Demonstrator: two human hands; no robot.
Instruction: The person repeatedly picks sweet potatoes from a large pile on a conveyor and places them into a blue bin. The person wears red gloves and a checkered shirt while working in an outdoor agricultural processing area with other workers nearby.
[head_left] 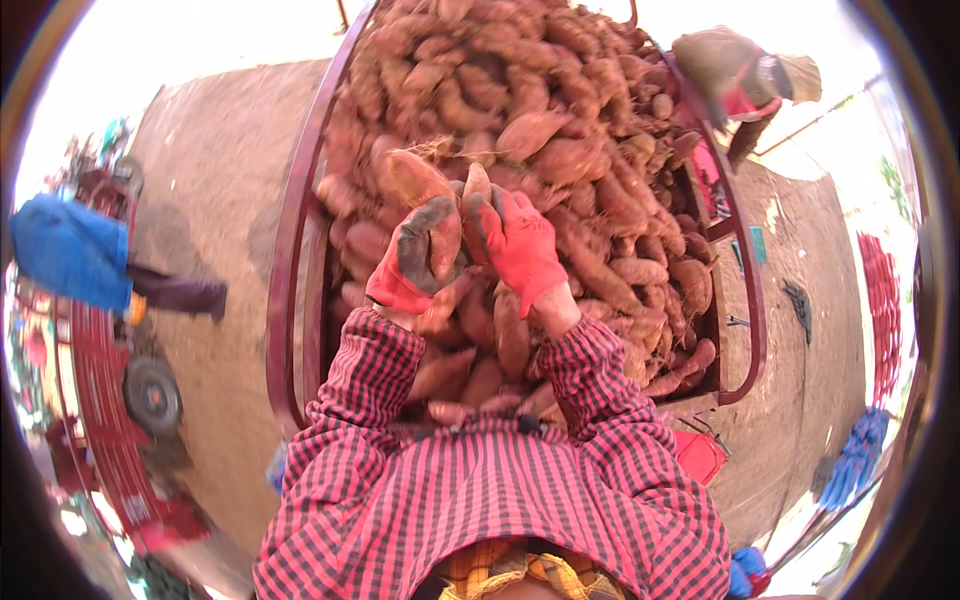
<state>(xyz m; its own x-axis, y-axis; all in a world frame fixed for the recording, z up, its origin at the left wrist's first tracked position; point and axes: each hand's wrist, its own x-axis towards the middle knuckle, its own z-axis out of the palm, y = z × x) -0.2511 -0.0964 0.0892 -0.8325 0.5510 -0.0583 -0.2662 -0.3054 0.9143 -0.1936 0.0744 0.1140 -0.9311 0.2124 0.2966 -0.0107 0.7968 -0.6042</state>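
My left hand [418,255], in a red glove with a dark palm, is closed around a large sweet potato [415,178] with stringy roots at its tip. Close beside it, my right hand [518,240], gloved the same way, grips a slimmer sweet potato [478,184] that points away from me. Both hands are held over a big heap of reddish sweet potatoes [610,200], many with root hairs and soil on them. The heap fills a cart bed with a dark red metal rail [293,230] around it.
A person [735,75] bends at the cart's far right side. Someone in blue [75,250] is at the left, near a red vehicle with a black tyre [153,397]. A red container [699,455] sits beside the cart at right. Red sacks [880,320] are stacked farther right.
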